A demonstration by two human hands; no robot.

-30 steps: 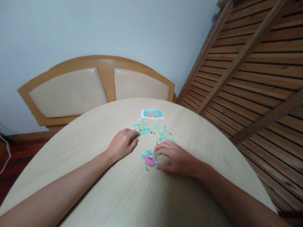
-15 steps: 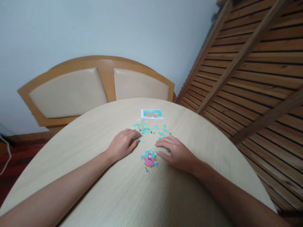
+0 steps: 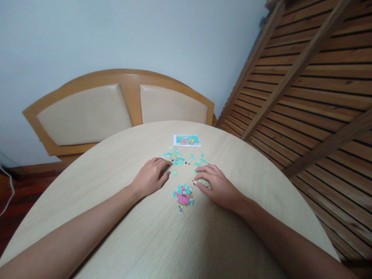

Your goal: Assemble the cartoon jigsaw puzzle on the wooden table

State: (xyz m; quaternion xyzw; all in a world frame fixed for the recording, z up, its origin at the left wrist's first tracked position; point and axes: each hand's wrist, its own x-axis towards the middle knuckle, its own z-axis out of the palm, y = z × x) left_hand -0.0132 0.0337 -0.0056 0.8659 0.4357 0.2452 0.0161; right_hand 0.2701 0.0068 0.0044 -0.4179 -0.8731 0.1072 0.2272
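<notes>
A partly joined jigsaw puzzle, with a pink starfish figure on turquoise, lies on the table before me. My right hand is just above and right of it, thumb and forefinger closing on a small red and yellow puzzle piece. More yellowish pieces show beneath that palm. My left hand rests on the table, fingers curved and thumb apart, with nothing visible in it. Its fingertips reach the near edge of a pile of loose puzzle pieces. One loose turquoise piece sits beside the left thumb.
Behind the pile lies a reference picture with the cartoon figures. Several other loose pieces are scattered past my right fingers. The round wooden table meets a padded chair back at the far side; a slatted wooden panel leans at right.
My right forefinger has lifted and shifted slightly right, and a red and yellow piece now shows between finger and thumb. My left hand has barely moved.
</notes>
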